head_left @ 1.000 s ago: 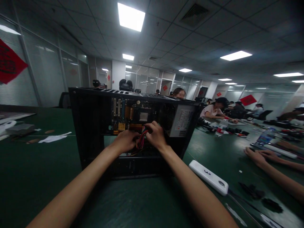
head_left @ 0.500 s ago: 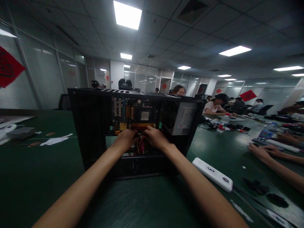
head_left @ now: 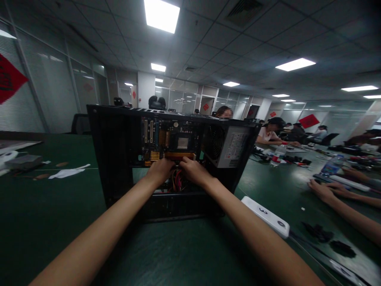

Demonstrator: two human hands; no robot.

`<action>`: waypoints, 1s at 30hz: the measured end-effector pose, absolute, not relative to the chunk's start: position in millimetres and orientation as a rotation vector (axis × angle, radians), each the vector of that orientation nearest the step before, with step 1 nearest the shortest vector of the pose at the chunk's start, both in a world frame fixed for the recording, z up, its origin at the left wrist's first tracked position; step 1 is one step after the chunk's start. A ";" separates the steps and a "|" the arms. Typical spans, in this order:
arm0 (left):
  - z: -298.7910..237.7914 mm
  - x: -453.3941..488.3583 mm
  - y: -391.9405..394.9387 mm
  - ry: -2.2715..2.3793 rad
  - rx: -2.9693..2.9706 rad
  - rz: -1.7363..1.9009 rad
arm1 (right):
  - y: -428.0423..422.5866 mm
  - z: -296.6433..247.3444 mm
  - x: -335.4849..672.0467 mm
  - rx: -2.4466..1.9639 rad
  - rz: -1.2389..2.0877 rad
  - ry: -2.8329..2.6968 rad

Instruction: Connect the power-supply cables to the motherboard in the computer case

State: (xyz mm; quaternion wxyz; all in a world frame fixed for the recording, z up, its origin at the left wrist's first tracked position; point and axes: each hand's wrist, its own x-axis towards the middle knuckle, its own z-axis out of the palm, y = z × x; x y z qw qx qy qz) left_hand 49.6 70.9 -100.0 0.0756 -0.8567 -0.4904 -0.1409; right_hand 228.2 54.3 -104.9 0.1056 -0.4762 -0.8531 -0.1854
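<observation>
An open black computer case (head_left: 116,151) stands on the green table (head_left: 44,214) in front of me, its motherboard (head_left: 171,139) facing me. Both my arms reach into it. My left hand (head_left: 160,170) and my right hand (head_left: 195,171) are side by side at the lower edge of the motherboard, fingers curled and closed. A bundle of red and yellow wires (head_left: 177,180) hangs between and just below them. I cannot make out exactly what the fingertips pinch. The power supply (head_left: 230,147) with its fan sits at the case's right.
A white power strip (head_left: 266,216) marked 3 lies right of the case. Another person's hands (head_left: 323,190) rest on the table at the right. Black small parts (head_left: 318,232), bottles and seated people fill the far right. White scraps (head_left: 68,172) lie at the left.
My right hand has dropped from holding the wire bundle up to the motherboard's lower edge, and the wires now hang lower. The view has shifted slightly.
</observation>
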 end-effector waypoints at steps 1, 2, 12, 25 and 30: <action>-99.8 49.7 70.8 -1.472 -2.571 -0.417 | 55.0 -105.4 228.4 -1.403 -0.550 -2.516; -99.4 49.7 70.6 -1.474 -2.574 -0.414 | 55.5 -105.7 228.4 -1.406 -0.552 -2.517; -95.5 51.1 68.0 -1.503 -2.569 -0.396 | 56.2 -102.7 224.0 -1.488 -0.488 -2.520; -96.6 51.4 68.6 -1.465 -2.574 -0.378 | 57.8 -100.7 218.0 -1.498 -0.533 -2.591; -97.3 51.2 73.0 -1.472 -2.567 -0.373 | 59.9 -106.0 222.0 -1.465 -0.478 -2.526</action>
